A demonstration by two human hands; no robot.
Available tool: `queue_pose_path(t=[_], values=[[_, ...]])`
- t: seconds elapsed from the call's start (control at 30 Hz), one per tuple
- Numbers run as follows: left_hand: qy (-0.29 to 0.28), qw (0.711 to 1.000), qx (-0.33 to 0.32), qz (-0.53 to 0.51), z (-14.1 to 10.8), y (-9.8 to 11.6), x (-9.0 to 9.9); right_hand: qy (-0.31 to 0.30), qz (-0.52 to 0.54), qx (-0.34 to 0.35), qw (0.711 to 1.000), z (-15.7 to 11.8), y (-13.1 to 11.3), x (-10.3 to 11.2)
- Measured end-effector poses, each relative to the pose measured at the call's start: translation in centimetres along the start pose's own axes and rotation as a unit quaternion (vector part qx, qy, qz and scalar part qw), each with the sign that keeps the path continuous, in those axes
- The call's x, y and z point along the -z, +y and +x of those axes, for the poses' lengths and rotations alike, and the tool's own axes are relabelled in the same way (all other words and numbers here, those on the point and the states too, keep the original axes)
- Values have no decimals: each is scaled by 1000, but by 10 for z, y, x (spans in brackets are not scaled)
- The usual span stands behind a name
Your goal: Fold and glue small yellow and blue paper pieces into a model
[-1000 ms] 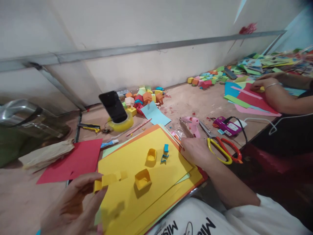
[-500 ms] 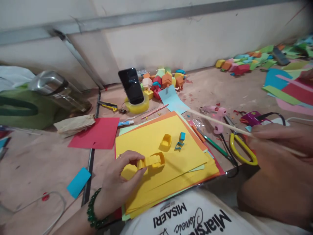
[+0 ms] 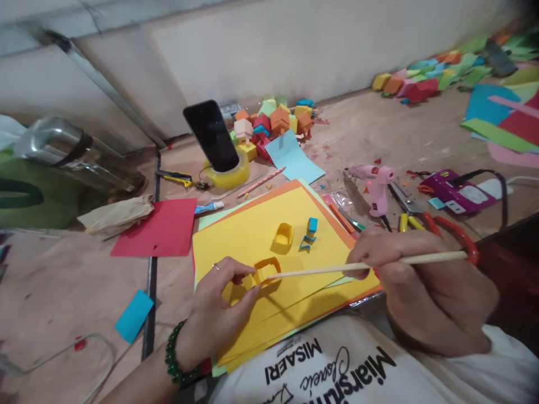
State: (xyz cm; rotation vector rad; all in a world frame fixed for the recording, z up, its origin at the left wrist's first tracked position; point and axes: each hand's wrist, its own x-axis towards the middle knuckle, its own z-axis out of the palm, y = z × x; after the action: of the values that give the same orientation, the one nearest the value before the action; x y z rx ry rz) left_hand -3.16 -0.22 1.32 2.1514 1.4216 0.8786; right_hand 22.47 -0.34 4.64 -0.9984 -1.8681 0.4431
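Observation:
Between the thumb and fingers of my left hand (image 3: 227, 294) is a small folded yellow paper piece (image 3: 266, 271), resting over the yellow paper stack (image 3: 236, 224). My right hand (image 3: 425, 280) grips a thin wooden stick (image 3: 315, 270) like a pen. The stick's tip reaches the yellow piece, though whether it touches is hard to tell. A second yellow paper piece (image 3: 283, 237), shaped like an open cup, sits just beyond. To its right lie small blue paper bits (image 3: 310, 231).
A pink glue gun (image 3: 374, 182), scissors with red and yellow handles (image 3: 455, 233) and a purple power adapter (image 3: 458, 191) lie at right. A phone (image 3: 213, 134) leans on a tape roll (image 3: 227, 173) before colourful paper boxes (image 3: 280, 119). A metal-topped bottle (image 3: 76, 148) is at left.
My right hand has swung left and inward with the stick, whose tip now meets the yellow paper piece in view. My left hand still pinches that piece in nearly the same spot.

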Motion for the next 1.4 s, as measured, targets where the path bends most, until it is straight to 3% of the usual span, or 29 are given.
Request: queue_pose_path(t=[0.1, 0.3, 0.63, 0.93, 1.17, 1.4], values=[[-10, 1000, 3, 13, 1, 1, -3, -9, -6, 30, 999, 9, -5, -8], [-40, 999, 12, 33, 0, 4, -7, -97, -4, 71, 993, 17, -4, -11], [-105, 994, 6, 24, 0, 8, 1, -167, 22, 108, 980, 18, 1, -14], [-79, 996, -11, 43, 0, 3, -7, -193, 19, 79, 978, 21, -6, -6], [-71, 997, -9, 40, -1, 3, -8, -214, -10, 97, 972, 17, -3, -15], [-71, 997, -15, 30, -4, 2, -8, -239, 2, 110, 965, 21, -4, -10]])
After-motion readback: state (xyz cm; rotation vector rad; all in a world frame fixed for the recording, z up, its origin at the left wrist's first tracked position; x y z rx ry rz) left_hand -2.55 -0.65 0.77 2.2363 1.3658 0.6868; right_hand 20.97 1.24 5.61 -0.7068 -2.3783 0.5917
